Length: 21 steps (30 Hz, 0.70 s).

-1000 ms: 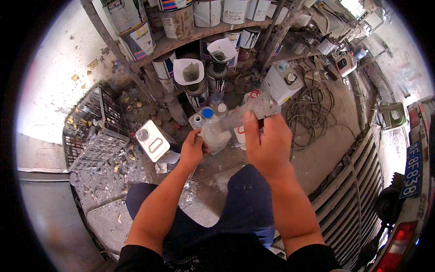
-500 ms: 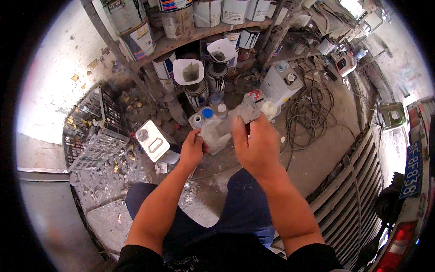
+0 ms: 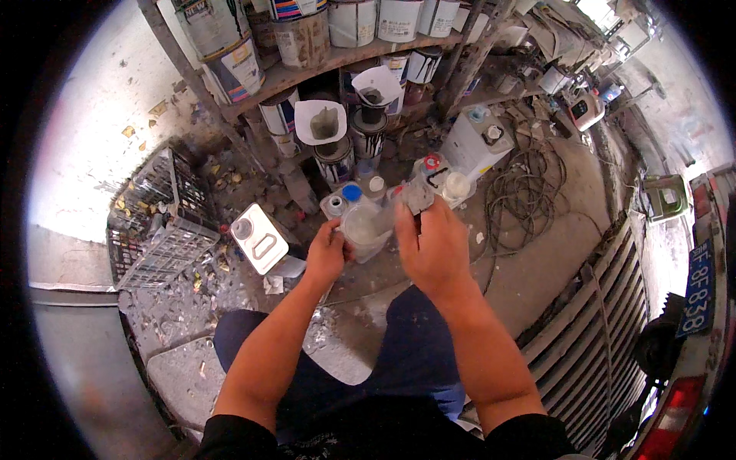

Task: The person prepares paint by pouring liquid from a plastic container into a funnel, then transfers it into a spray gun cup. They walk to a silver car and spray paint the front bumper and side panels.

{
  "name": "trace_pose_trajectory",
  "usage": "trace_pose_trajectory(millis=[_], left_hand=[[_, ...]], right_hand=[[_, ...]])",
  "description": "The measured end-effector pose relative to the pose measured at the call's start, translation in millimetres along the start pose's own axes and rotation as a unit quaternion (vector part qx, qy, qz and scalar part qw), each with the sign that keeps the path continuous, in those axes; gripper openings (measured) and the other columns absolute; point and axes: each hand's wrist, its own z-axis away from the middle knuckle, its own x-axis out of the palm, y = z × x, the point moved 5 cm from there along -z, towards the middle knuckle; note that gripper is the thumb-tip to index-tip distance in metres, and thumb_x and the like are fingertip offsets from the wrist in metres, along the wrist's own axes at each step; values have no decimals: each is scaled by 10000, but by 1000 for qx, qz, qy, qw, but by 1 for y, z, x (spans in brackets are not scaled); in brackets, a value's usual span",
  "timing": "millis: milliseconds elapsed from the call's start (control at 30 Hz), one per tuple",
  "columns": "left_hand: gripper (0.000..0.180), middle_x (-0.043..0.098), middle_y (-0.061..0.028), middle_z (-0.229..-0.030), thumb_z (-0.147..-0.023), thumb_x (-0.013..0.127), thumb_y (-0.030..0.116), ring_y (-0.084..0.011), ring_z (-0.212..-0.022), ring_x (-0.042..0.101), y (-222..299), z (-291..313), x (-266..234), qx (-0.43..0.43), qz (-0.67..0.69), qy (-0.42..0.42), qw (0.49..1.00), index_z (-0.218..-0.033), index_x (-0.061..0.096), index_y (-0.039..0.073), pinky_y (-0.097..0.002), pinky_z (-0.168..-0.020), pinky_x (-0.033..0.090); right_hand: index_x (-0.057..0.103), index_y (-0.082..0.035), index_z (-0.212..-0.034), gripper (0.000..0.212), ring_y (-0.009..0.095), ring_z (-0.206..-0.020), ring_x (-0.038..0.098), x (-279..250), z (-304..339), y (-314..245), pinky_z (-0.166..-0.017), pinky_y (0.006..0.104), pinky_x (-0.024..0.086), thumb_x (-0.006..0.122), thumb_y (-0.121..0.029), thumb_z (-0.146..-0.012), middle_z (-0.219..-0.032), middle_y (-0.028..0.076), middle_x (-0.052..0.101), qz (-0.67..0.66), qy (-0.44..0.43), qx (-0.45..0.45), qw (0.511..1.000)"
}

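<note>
Pinching a clear cup at its left side, the left hand has fingers closed; the right hand, thumb against fingers, grips a greyish piece just right of the cup. Paint cans stand far off.

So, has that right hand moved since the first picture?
Yes: the right hand has shifted left, farther from the coiled cable, which lies where it did.
</note>
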Motion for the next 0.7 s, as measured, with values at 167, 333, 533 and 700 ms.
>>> trace_pose_trajectory(millis=[167, 333, 533, 700], left_hand=[[298, 574, -53, -789, -976, 414, 132, -133, -626, 560, -7, -3, -4, 10, 19, 8, 1000, -1256, 456, 40, -263, -556, 463], [304, 576, -64, -789, -974, 421, 128, -136, -627, 554, -6, -3, -3, 19, 25, 5, 999, -1260, 458, 34, -267, -581, 474], [306, 587, -66, -782, -965, 421, 117, -140, -622, 566, -5, -2, -2, 13, 18, 6, 1000, -1258, 457, 35, -265, -575, 469], [310, 594, -61, -773, -953, 414, 111, -138, -626, 586, -5, -2, -3, 15, -3, 7, 1000, -1255, 460, 60, -265, -550, 460]], right_hand=[[542, 7, -962, 196, 391, -707, 570, -16, -12, -19, -590, 455, 458, 555, -172, -884, -810, 183, 556, -37, 30, -16, 999], [536, 14, -973, 204, 390, -714, 570, -23, -18, -20, -598, 453, 462, 549, -172, -890, -820, 181, 559, -23, 10, -43, 999], [519, 23, -938, 216, 403, -716, 572, -1, 0, 3, -605, 458, 467, 539, -188, -897, -813, 191, 555, -2, -24, 19, 1000], [519, 19, -922, 196, 395, -700, 570, -4, 4, -5, -580, 448, 464, 550, -171, -889, -792, 189, 545, -22, 3, 17, 1000]])
